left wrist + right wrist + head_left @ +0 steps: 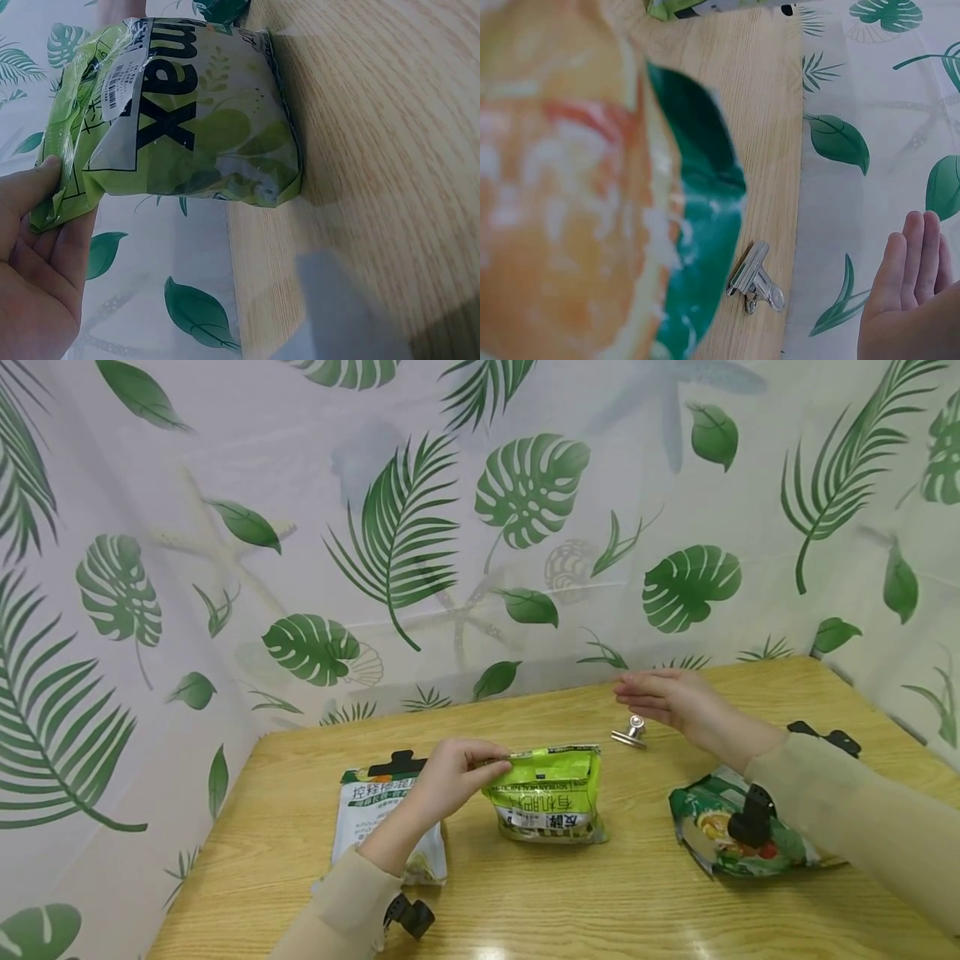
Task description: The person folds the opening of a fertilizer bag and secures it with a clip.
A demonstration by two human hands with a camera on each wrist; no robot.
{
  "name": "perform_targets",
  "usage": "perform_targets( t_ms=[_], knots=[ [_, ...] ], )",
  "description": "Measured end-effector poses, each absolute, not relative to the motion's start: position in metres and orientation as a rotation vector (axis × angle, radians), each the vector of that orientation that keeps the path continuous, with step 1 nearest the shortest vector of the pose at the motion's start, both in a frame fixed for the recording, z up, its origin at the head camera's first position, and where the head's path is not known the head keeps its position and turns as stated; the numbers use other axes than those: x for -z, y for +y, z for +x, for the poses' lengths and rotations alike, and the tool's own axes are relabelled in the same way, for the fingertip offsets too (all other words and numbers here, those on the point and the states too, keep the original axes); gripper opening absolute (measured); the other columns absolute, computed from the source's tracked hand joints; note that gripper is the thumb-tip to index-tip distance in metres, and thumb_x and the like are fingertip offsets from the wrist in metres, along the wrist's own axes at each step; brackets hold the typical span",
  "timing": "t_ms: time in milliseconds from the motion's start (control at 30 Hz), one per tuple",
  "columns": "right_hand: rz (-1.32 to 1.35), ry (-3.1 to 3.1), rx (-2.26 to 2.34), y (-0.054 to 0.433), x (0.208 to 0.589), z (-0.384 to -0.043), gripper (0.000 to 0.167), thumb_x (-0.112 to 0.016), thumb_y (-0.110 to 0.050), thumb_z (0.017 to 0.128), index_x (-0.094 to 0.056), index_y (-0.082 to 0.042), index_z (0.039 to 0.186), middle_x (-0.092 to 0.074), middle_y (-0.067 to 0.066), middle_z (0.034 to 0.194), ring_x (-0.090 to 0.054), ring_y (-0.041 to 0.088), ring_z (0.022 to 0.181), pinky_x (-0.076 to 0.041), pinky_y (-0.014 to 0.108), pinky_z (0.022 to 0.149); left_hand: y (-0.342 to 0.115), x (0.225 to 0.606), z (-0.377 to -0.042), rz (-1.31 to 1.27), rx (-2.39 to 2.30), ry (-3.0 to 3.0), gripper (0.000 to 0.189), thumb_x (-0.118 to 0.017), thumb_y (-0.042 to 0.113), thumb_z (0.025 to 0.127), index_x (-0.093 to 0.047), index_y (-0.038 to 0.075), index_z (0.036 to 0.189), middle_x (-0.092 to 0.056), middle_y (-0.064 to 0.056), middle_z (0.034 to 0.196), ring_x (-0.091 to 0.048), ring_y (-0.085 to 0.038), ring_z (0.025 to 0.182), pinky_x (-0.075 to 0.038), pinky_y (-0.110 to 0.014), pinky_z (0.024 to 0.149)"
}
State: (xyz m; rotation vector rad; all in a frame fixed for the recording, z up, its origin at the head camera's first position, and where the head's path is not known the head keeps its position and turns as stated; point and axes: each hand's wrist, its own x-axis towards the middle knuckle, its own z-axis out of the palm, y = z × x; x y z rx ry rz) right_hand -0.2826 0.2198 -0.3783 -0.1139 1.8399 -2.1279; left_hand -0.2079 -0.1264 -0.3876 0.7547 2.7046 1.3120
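A bright green fertilizer bag stands on the table with its top folded over. My left hand pinches the left end of that fold between thumb and fingers; the left wrist view shows the thumb on the green bag. With fingers straight, my right hand hovers near a silver bulldog clip, apart from it and holding nothing. In the right wrist view the clip lies on the table, left of the hand.
On the left lies a white-and-green bag with a black clip on its top, partly behind my left arm. A dark green bag with another black clip lies under my right forearm. A leaf-print curtain backs the table.
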Motion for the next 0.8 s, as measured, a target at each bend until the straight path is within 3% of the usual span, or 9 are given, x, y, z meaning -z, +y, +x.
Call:
perform_targets(
  t_ms=[267, 800],
  knots=[
    [-0.023, 1.801, 2.160, 0.224, 0.380, -0.291, 0.033, -0.059, -0.014, 0.111, -0.080, -0.027, 0.089, -0.081, -0.012, 0.091, -0.077, 0.001, 0.089, -0.062, 0.017, 0.084, -0.127, 0.387, -0.208, 0.763, -1.311, 2.714, 0.023, -0.071, 0.012, 0.103, -0.080, 0.004, 0.122, -0.078, -0.017, 0.124, -0.066, -0.006, 0.079, -0.051, -0.020, 0.065],
    [0.188, 1.696, 2.182, 0.233, 0.392, -0.301, 0.039, -0.056, -0.014, 0.111, -0.077, -0.024, 0.079, -0.078, -0.011, 0.082, -0.075, 0.001, 0.082, -0.062, 0.017, 0.078, -0.128, 0.389, -0.208, 0.762, -1.322, 2.687, 0.023, -0.070, 0.013, 0.104, -0.079, 0.003, 0.122, -0.078, -0.019, 0.124, -0.059, -0.004, 0.072, -0.049, -0.021, 0.063]
  ],
)
